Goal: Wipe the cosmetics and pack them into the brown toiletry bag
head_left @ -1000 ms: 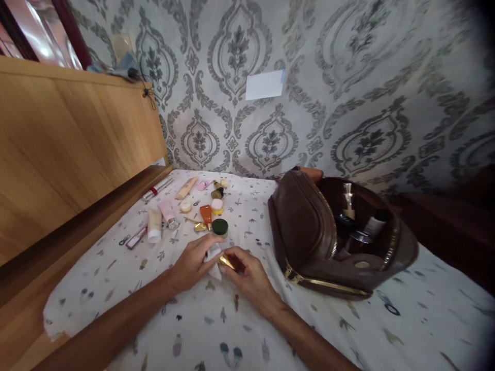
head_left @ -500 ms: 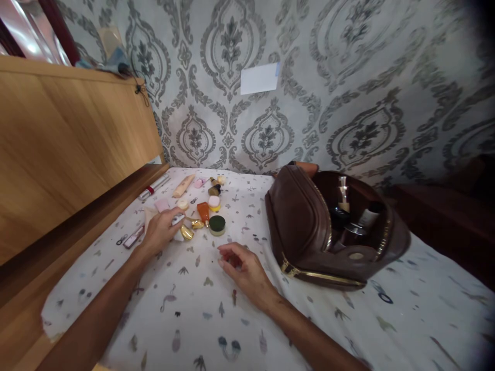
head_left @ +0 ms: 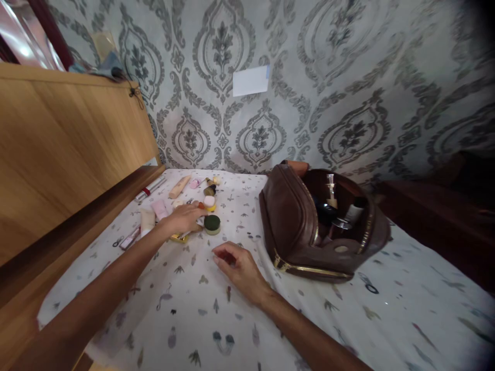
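My left hand (head_left: pixel 184 218) reaches over the cluster of cosmetics, fingers closed on a small whitish item (head_left: pixel 200 221) that is mostly hidden. Just right of its fingertips sits a round jar with a dark green lid (head_left: pixel 212 224). A gold-coloured piece (head_left: pixel 180 238) lies under the wrist, and the orange bottle is largely covered by the fingers. Behind them is a pink-and-yellow pot (head_left: pixel 209 202). My right hand (head_left: pixel 238 268) rests near the middle of the cloth, loosely curled, thumb and forefinger apart, holding nothing. To its right stands an unzipped brown cosmetic bag (head_left: pixel 288 216).
Inside the bag are a clear-capped bottle (head_left: pixel 331 190) and a black-capped tube (head_left: pixel 353 210). Tubes (head_left: pixel 180 187) and other small cosmetics lie on the patterned cloth (head_left: pixel 185 314) at the left. A wooden cabinet (head_left: pixel 77 123) borders the left side; papered wall rises behind.
My left hand has moved right with the small whitish item, from beside the gold-coloured pieces to next to the green-lidded jar. My right hand stays almost in place. The view has shifted slightly.
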